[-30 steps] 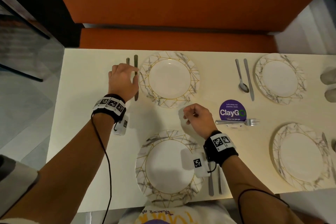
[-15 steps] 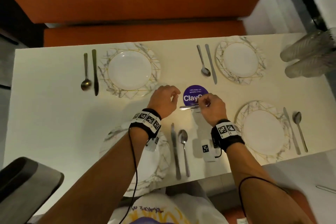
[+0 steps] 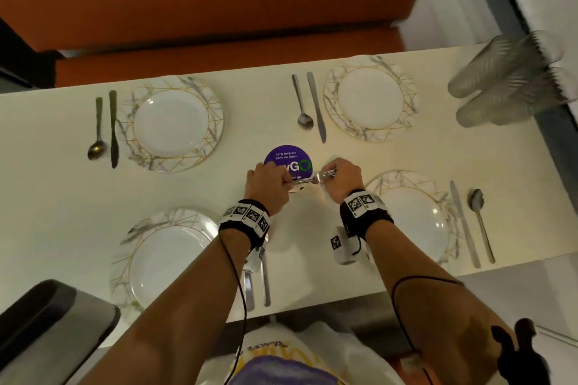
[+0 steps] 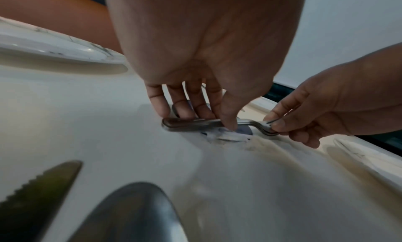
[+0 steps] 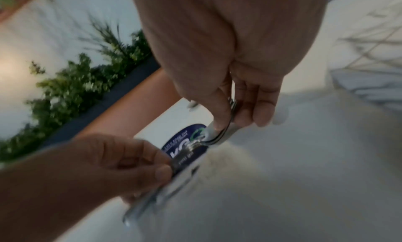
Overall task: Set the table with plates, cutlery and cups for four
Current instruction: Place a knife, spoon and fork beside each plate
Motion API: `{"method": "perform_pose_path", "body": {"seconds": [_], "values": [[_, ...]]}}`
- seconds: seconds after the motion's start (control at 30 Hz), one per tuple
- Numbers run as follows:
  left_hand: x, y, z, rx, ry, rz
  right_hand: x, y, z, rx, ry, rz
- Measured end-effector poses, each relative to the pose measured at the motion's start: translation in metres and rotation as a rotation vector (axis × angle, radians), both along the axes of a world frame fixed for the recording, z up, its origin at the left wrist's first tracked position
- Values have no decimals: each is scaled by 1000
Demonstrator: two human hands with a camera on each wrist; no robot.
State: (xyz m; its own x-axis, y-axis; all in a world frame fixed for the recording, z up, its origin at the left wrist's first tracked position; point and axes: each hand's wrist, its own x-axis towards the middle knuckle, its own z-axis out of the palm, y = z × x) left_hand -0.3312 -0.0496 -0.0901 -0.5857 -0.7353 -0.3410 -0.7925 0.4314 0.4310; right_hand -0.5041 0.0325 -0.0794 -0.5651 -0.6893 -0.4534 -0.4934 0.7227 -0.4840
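At the table's middle, in front of a round purple sign (image 3: 291,159), both hands hold a small stack of forks (image 3: 312,180) (image 4: 195,124) (image 5: 222,134). My left hand (image 3: 278,183) (image 4: 214,119) pinches the handles. My right hand (image 3: 339,175) (image 5: 237,120) pinches the tine end. Four marbled plates sit at far left (image 3: 212,147), far right (image 3: 331,103), near left (image 3: 125,266) and near right (image 3: 450,222). A spoon (image 3: 98,134) and a knife (image 3: 113,128) lie beside each plate. Clear cups (image 3: 500,81) lie stacked at the far right.
An orange bench (image 3: 219,59) runs behind the table. A grey seat back (image 3: 47,322) stands at the near left corner. The near-left knife (image 3: 250,287) and spoon handle (image 3: 266,278) lie partly under my left forearm. The table's near edge is close to my body.
My left hand has left the far-left spoon and knife and come to the centre. Both hands have taken hold of the forks that lay by the purple sign. The view has swung right.
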Motion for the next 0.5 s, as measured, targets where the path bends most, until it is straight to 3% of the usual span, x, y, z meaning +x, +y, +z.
{"method": "perform_pose_path", "body": {"seconds": [0.1, 0.2, 0.3, 0.43, 0.5], "values": [[0, 2, 8, 80, 70, 54, -9, -7, 15, -86, -75, 10], [3, 4, 23, 218, 257, 215, -11, -17, 35, -241, -314, -114], [3, 7, 39, 342, 446, 371, -5, -29, 52, -374, -428, -184], [2, 12, 59, 481, 623, 553, 15, -40, 70, -389, -648, -163], [4, 15, 63, 550, 677, 612, 26, -40, 73, -393, -649, -155]]}}
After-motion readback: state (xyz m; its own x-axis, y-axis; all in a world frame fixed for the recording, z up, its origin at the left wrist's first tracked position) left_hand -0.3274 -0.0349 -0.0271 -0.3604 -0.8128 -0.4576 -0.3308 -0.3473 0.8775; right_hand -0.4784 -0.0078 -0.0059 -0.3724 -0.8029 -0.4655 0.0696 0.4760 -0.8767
